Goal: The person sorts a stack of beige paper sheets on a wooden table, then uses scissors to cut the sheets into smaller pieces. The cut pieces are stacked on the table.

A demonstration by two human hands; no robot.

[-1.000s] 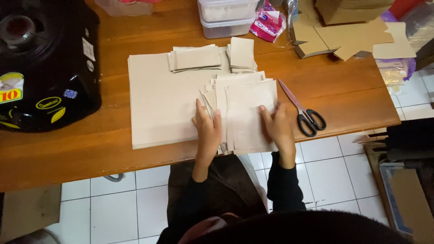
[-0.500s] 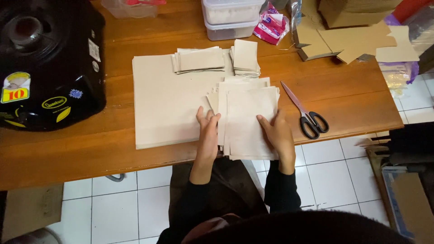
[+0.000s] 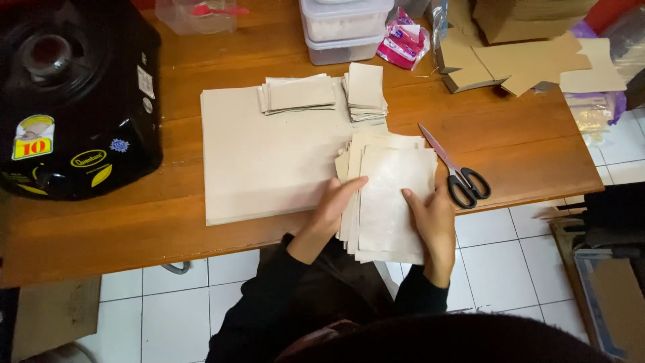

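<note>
At the far left of the wooden tabletop [image 3: 101, 228] sits a black round appliance [image 3: 74, 101] with stickers on its side. To the right of it lies a large beige sheet [image 3: 269, 161], flat, with two small piles of cut paper on its far edge: a wide pile [image 3: 299, 94] and, just right of that, a narrow pile [image 3: 366, 91].

My left hand [image 3: 336, 205] comes up from the near edge of the tabletop, forearm slanting to the right, sleeve black. Its fingers lie stretched along the left edge of the stack of paper squares [image 3: 393, 202], thumb on top, so the grip is closed on that edge of the stack. The stack overhangs the near edge of the tabletop, just right of the large sheet and partly over it. Its sheets are fanned, and its long axis runs away from me, leaning slightly right at the far end.

My right hand [image 3: 430, 215] rises nearly straight from below, palm turned inward, fingers pressed against the stack's right edge and thumb on the top sheet; this grip too is clamped on the stack.

Right of the stack, black-handled scissors [image 3: 457, 168] lie with blades pointing away and left. Beyond them, brown cardboard pieces [image 3: 524, 57] cover the far right corner.
</note>
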